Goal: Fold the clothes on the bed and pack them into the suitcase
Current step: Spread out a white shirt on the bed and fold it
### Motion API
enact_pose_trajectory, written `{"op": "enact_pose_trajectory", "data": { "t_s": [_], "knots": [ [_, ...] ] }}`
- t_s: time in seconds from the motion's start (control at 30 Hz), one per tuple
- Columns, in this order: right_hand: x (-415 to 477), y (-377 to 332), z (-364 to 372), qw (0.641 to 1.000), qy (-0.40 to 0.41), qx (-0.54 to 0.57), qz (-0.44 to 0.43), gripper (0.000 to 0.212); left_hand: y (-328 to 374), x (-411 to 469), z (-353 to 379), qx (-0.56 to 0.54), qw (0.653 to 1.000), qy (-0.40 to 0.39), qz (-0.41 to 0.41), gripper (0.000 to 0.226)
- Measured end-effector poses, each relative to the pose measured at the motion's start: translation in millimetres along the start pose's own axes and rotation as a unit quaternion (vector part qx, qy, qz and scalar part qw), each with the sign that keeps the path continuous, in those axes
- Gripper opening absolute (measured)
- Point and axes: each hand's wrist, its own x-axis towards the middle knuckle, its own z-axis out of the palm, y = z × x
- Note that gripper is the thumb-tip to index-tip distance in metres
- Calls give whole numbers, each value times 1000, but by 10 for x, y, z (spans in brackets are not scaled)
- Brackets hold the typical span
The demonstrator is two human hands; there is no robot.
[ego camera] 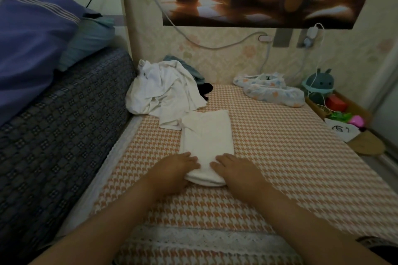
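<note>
A white garment (206, 135), folded into a long narrow strip, lies on the orange houndstooth bed sheet (280, 157). My left hand (174, 170) and my right hand (234, 170) both rest on its near end, fingers flat on top, thumbs hidden at the edge. Behind it sits a crumpled pile of white clothes (163, 92), with a blue-grey garment (189, 69) and a black one (205, 90) partly hidden behind the pile. No suitcase is in view.
A dark patterned cushion (64, 125) with purple bedding (32, 38) rises on the left. A floral bag (271, 90) lies by the wall. At the right edge stand a teal plush toy (318, 86) and a box of small items (338, 109). Cables hang on the wall.
</note>
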Motion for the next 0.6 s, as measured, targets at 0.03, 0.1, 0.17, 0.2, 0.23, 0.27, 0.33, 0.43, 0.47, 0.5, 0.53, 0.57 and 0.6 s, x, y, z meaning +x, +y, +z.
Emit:
{"op": "enact_pose_trajectory", "data": {
  "t_s": [0.03,0.1,0.17,0.2,0.23,0.27,0.33,0.43,0.47,0.5,0.53,0.57,0.6],
  "knots": [
    [27,-3,12,1000,-1,20,6,61,-12,2,-39,-22,1000,2,-16,50],
    [72,67,-89,996,3,87,34,41,-23,29,-147,-50,997,12,-50,38],
    [106,203,-277,980,-18,187,60,20,7,41,-291,-94,992,54,-57,21],
    [115,269,-365,969,-25,236,72,10,22,33,-341,-128,988,68,-55,12],
    [117,328,-429,953,-33,288,83,9,29,26,-375,-162,982,74,-60,13],
    [108,380,-452,937,-37,334,95,15,23,22,-397,-199,974,78,-72,14],
    [101,429,-421,908,-16,391,149,20,-34,79,-385,-261,952,113,-111,9],
    [179,440,-241,864,55,432,253,29,-110,265,-271,-297,909,189,-224,15],
    [232,436,-193,847,76,441,289,30,-112,333,-245,-308,888,209,-271,20],
    [289,420,-160,834,92,442,318,32,-98,389,-228,-300,871,230,-314,24],
    [350,406,-111,830,106,430,338,35,-61,435,-223,-259,868,256,-337,28],
    [403,379,-74,833,120,411,350,38,-29,488,-205,-183,885,285,-319,29],
    [446,359,-38,835,128,395,361,40,34,531,-207,-96,911,310,-255,29]
  ]
}}
